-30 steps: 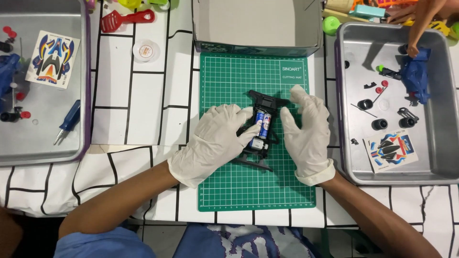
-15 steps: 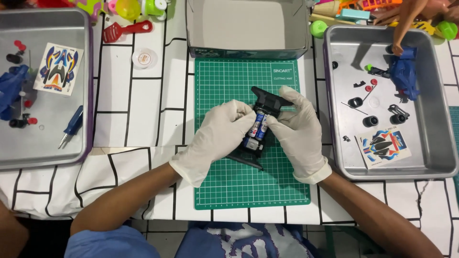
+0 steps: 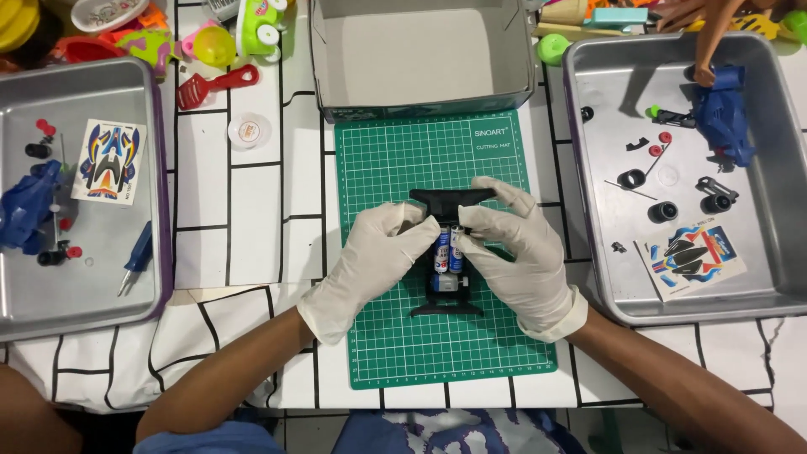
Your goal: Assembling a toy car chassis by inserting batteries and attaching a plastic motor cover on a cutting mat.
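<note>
A black toy car chassis (image 3: 447, 202) with two batteries (image 3: 449, 250) seated side by side in it lies lengthwise on the green cutting mat (image 3: 403, 151). My left hand (image 3: 374, 261), in a white glove, grips its left side. My right hand (image 3: 514, 248), gloved too, grips its right side with the thumb against the batteries. The chassis's front bumper shows above my fingers and its rear bumper below them.
A grey open box (image 3: 420, 50) stands behind the mat. A metal tray (image 3: 588, 252) on the right holds wheels, small parts, a sticker sheet and a blue car body (image 3: 721, 118) that another person's hand (image 3: 702, 17) touches. The left tray (image 3: 101, 294) holds a blue screwdriver, a sticker sheet and parts.
The chassis has turned from slanted to straight along the mat. Both hands stayed on it and now sit at its sides, with the batteries showing between them.
</note>
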